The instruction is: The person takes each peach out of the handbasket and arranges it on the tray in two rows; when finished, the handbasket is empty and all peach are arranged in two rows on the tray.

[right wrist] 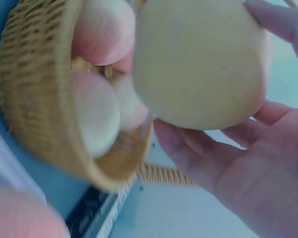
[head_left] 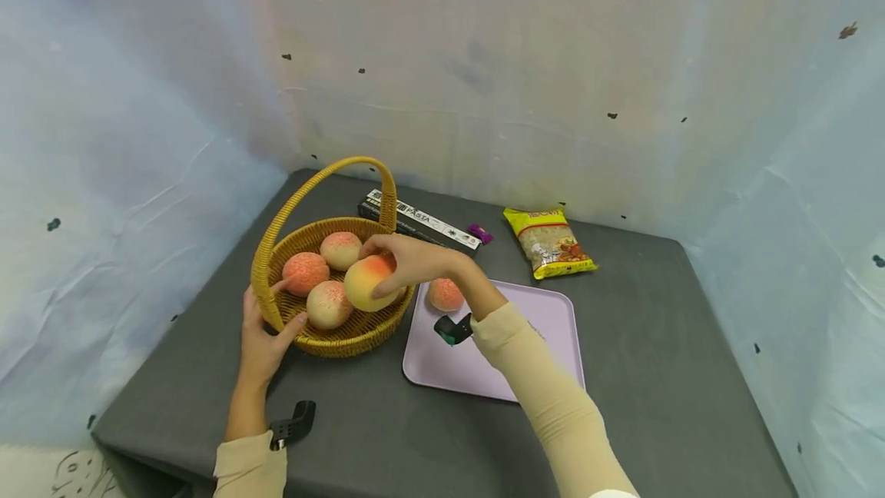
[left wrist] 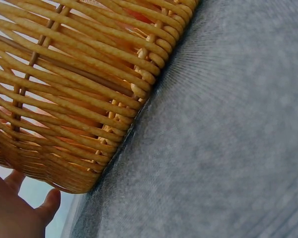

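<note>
A yellow wicker basket point(head_left: 353, 346) with a tall arched handle stands on the left of the table. Several peaches lie inside, among them a redder peach point(head_left: 306, 273) and a paler peach point(head_left: 329, 304). My left hand point(head_left: 261, 340) grips the basket's left rim, index finger over the edge and thumb at the front. Over the basket's right side, my right hand point(head_left: 413, 258) holds a yellow-and-red peach point(head_left: 366, 283) between thumb and fingers; the right wrist view shows this peach point(right wrist: 201, 64) large, above the basket's opening. Another peach point(head_left: 445, 294) rests on a lilac tray point(head_left: 442, 363), beneath the right forearm.
Behind the basket lies a long black pasta box point(head_left: 422, 225), with a small purple packet point(head_left: 480, 234) at its right end. A yellow food bag point(head_left: 549, 244) lies at the back right. Patterned cloth walls point(head_left: 484, 98) enclose the grey table point(head_left: 664, 375).
</note>
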{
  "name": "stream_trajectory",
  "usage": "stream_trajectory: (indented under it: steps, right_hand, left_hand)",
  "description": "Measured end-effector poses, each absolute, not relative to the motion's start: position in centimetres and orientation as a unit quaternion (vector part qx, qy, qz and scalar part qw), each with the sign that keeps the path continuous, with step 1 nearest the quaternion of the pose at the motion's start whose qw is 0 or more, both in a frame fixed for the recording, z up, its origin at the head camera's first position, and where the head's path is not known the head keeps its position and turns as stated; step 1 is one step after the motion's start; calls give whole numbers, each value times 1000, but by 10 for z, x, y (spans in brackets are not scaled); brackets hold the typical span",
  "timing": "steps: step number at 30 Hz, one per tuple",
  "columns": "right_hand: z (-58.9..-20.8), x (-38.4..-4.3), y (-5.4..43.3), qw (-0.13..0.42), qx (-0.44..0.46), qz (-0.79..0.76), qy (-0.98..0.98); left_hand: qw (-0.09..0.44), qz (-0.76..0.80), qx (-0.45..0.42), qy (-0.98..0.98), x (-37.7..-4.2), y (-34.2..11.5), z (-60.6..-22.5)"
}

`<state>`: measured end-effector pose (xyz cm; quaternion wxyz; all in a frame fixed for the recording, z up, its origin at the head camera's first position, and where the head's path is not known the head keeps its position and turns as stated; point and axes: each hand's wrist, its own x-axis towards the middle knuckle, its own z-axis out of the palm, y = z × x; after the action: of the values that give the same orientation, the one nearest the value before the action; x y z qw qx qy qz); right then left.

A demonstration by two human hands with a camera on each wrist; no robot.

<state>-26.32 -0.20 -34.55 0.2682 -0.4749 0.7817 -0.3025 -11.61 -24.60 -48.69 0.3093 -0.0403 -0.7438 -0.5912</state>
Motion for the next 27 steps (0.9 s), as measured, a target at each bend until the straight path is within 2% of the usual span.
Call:
stream_trajectory:
  steps: [6,14,21,27]
  right_hand:
    - [-341,-266,59,236,-438,-350,793]
    - [-355,-270,133,215,-366,-387,818]
    - [-382,-272,175,205,-325,-396,834]
    - [-406,-275,191,206,-310,-394,840]
  left_hand:
    - [311,-590,-49,-743,-117,-247,-486]
    - [316,-588,-51,-743,-117,-248,-487]
    - [311,-588,-42,-746,-116,-248,-488]
    - [306,-583,-36,-752,-116,-245,-485]
